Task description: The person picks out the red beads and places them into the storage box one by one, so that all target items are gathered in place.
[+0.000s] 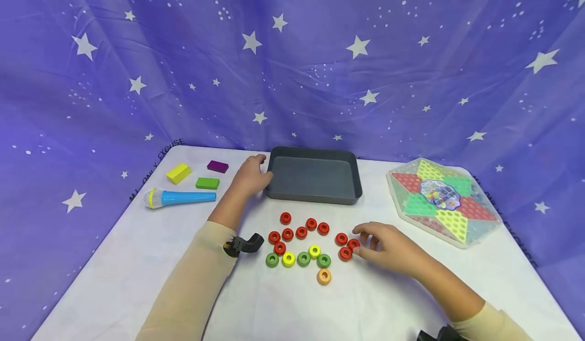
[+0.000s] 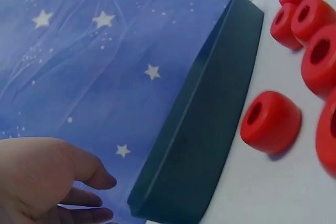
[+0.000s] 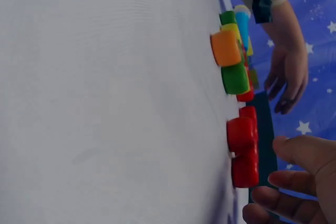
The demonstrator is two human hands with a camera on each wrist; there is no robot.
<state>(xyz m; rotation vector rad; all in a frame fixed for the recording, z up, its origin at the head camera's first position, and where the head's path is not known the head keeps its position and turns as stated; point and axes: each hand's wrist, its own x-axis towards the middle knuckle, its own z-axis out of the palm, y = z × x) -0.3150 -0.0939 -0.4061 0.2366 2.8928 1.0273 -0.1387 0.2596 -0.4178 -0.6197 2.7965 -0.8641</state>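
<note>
My left hand hovers at the left end of a dark grey rectangular tray, thumb and fingers spread apart, holding nothing. In the left wrist view, a gap shows between that hand and the tray's wall. My right hand is beside three red ring-shaped beads, its fingers loosely bent and nothing gripped. Its thumb tip appears close to the nearest red bead; whether they touch I cannot tell. More red beads, green beads, yellow beads and one orange bead lie before the tray.
On the left lie a blue toy microphone and yellow, green and purple blocks. A hexagonal Chinese checkers board lies at the right. A starry purple curtain hangs behind the white table.
</note>
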